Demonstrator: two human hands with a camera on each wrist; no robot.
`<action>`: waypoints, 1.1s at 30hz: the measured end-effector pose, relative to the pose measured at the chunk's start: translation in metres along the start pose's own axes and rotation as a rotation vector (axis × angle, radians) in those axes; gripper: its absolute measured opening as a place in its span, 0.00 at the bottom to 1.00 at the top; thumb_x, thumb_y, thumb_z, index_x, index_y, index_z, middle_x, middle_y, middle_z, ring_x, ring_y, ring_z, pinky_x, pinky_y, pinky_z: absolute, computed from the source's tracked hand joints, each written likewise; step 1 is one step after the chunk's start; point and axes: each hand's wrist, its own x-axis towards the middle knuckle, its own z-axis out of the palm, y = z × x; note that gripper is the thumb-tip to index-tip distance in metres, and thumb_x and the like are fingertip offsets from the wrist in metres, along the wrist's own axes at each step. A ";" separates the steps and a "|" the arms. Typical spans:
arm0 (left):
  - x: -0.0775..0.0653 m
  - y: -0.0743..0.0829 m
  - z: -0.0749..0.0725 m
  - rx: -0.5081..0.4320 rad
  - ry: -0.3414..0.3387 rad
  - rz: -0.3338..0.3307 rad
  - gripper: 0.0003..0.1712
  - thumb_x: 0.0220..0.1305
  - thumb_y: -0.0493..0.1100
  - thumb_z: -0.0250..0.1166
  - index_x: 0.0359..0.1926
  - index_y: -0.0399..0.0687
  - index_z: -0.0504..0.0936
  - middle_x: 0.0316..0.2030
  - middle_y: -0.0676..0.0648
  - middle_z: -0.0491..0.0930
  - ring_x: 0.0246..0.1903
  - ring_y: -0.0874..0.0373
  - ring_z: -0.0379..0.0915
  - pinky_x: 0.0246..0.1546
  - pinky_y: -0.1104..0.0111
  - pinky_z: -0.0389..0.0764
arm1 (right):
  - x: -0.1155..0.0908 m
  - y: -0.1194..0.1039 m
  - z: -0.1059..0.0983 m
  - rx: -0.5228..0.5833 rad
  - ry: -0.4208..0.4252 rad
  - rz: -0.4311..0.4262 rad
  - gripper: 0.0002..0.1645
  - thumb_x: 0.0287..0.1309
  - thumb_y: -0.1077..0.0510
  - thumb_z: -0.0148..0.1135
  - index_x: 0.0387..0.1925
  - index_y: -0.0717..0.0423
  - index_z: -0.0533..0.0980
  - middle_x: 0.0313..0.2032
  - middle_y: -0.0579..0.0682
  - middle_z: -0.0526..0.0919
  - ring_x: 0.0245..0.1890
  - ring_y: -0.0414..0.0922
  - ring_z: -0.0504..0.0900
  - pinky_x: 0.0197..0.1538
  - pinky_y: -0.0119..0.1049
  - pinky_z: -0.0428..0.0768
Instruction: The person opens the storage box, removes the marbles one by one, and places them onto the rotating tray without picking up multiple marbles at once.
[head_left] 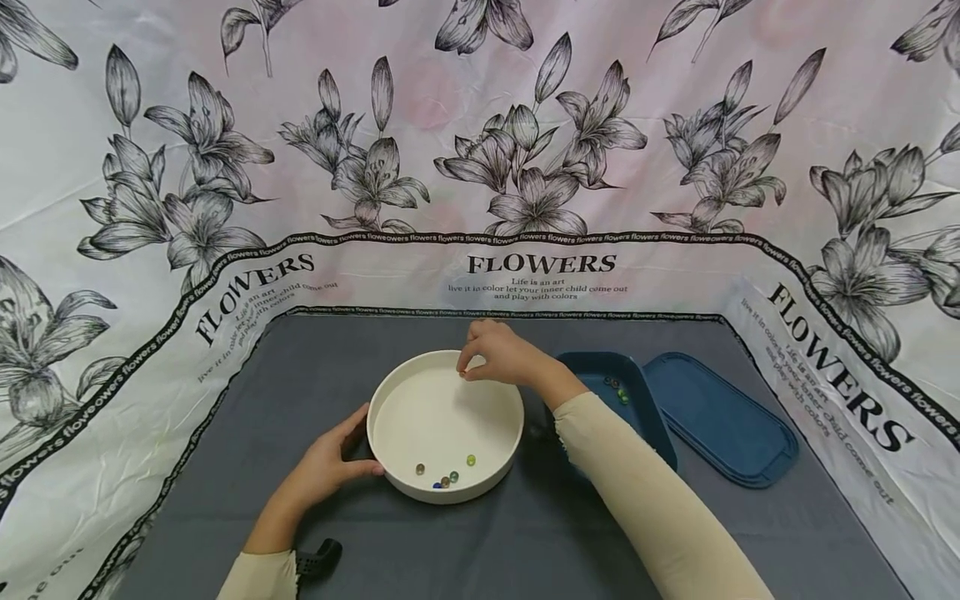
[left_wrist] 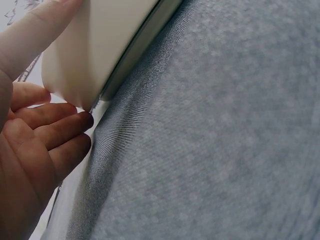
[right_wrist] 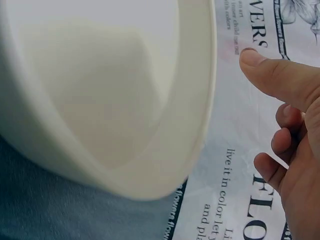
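A round cream tray (head_left: 420, 408) with a raised rim holds several glass marbles near its front side, among them a yellow-green marble (head_left: 471, 460) and a blue marble (head_left: 437, 485). Against the tray's outer left wall rests my left hand (head_left: 322, 468), thumb and fingers spread; the left wrist view shows the fingers at the wall's lower edge. Over the tray's far right part, my right hand (head_left: 504, 354) pinches a small reddish marble (head_left: 462, 373) at its fingertips, mostly hidden. In the right wrist view the thumb (right_wrist: 280, 77) hides the index finger, and no marble shows.
Right of the round tray stands a dark blue rectangular container (head_left: 660, 429) with several marbles inside, partly covered by my right forearm. Its blue lid (head_left: 723, 417) lies beside it. Grey cloth (head_left: 300, 367) covers the table, with a flower-printed cloth (head_left: 540, 283) behind.
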 end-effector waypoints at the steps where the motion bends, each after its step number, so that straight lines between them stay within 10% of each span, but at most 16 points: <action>1: 0.000 0.000 -0.001 -0.001 0.001 -0.001 0.65 0.51 0.52 0.81 0.82 0.46 0.51 0.79 0.42 0.56 0.76 0.43 0.56 0.71 0.50 0.64 | 0.003 0.000 0.001 0.014 -0.009 -0.004 0.08 0.61 0.52 0.74 0.42 0.43 0.90 0.41 0.53 0.78 0.40 0.45 0.64 0.47 0.44 0.62; 19: 0.008 0.003 -0.002 -0.020 -0.013 0.029 0.66 0.52 0.51 0.81 0.82 0.45 0.50 0.79 0.42 0.55 0.77 0.43 0.54 0.72 0.51 0.62 | 0.029 -0.001 0.026 0.069 -0.139 0.010 0.08 0.60 0.50 0.75 0.42 0.41 0.89 0.43 0.45 0.78 0.45 0.43 0.71 0.53 0.42 0.70; 33: 0.001 0.002 0.000 -0.003 0.003 0.010 0.65 0.51 0.52 0.81 0.82 0.45 0.51 0.78 0.41 0.57 0.76 0.43 0.56 0.72 0.49 0.62 | 0.005 -0.005 -0.003 -0.003 -0.007 0.001 0.12 0.61 0.48 0.74 0.45 0.45 0.89 0.42 0.47 0.77 0.44 0.44 0.69 0.53 0.44 0.70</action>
